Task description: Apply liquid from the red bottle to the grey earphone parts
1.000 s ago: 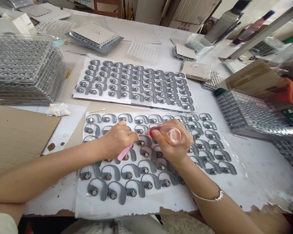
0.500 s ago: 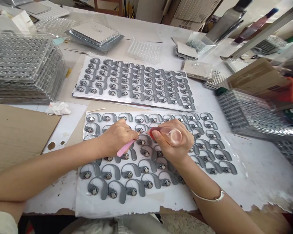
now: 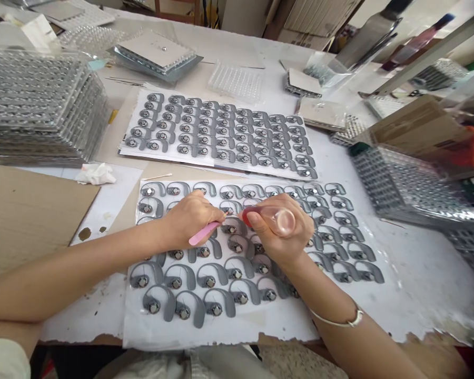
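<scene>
Holds a pink tool [image 3: 204,233] in the left hand [image 3: 195,218], with fingers clamped on it close to the tip and the flat end slanting back toward the near left. Grips a small clear bottle [image 3: 276,218], red toward its narrow end, in the right hand [image 3: 286,234], with fingers wrapped around its side and its base turned near. Has both hands close together above the near sheet [image 3: 161,334] on the table [image 3: 418,284], with tool and bottle pointing toward each other at a grey hook [image 3: 229,208] in the second row from the far edge. Cannot tell of any contact between either tip and this hook. Has rows of more grey hooks [image 3: 197,310] all around on the same sheet, partly hidden by hands and forearms. Wears a silver bangle [image 3: 339,322] on the right arm. Has a far sheet [image 3: 132,116] of similar hooks just beyond, a cotton swab [image 3: 158,176] between the sheets on the left, a crumpled tissue [image 3: 96,173] farther left, and stacks of clear trays [image 3: 35,105] at far left and right.
</scene>
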`<move>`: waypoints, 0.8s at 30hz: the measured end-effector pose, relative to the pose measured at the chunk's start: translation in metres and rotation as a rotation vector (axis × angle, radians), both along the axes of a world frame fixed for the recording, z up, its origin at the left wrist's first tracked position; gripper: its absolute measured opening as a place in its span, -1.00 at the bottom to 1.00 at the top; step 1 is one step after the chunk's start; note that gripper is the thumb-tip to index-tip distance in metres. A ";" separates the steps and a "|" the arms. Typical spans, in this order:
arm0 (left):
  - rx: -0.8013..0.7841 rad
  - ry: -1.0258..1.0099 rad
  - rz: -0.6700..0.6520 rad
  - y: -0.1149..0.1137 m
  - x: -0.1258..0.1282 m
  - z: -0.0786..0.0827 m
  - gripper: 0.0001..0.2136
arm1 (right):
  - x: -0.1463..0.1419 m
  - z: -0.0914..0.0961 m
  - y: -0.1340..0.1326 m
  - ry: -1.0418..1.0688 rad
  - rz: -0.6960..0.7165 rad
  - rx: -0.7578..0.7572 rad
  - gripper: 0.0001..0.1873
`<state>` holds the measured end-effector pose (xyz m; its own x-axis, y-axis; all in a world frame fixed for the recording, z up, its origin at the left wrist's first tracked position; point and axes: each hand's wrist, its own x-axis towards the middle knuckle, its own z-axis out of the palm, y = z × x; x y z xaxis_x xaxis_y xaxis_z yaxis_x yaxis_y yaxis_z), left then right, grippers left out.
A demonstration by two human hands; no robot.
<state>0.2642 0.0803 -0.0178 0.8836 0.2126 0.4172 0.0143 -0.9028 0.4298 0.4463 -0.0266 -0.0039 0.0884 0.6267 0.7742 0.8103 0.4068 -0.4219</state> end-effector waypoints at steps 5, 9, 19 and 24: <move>-0.032 0.004 0.009 0.001 0.000 0.001 -0.84 | 0.000 0.000 0.001 -0.016 0.006 -0.001 -0.83; -0.073 0.000 0.008 0.002 0.000 0.003 -0.84 | 0.000 0.000 0.000 -0.004 0.010 -0.008 -0.84; -0.187 0.052 0.003 0.004 0.001 0.011 -0.86 | -0.001 0.000 0.000 0.009 0.024 -0.008 -0.84; -0.202 0.065 0.017 0.004 0.001 0.012 -0.86 | 0.001 0.000 -0.002 0.052 0.021 0.004 -0.88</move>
